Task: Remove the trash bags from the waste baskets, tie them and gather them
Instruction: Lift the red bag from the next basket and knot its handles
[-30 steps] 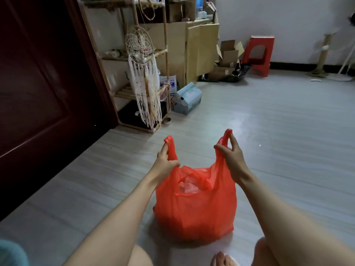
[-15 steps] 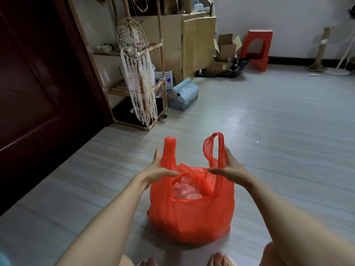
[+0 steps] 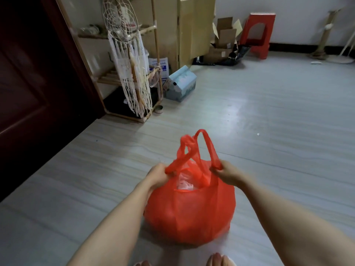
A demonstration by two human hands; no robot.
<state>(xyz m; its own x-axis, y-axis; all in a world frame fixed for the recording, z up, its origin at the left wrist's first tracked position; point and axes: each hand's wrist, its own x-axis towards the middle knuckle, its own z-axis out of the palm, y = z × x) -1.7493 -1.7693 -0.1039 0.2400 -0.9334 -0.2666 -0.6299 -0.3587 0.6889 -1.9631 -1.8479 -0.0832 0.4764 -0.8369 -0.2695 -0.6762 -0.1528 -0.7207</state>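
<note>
While my left hand (image 3: 158, 174) and right hand (image 3: 227, 174) each grip a handle of the bag (image 3: 190, 208) (out of its basket), I judge tying underway; next, cross them.

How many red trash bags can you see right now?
1. The red trash bag sits on the floor in front of the person, its handles gripped by the left hand and right hand. Others may be out of view.

A single head-worn view looks forward and down, close above the floor (image 3: 269, 131).
</note>
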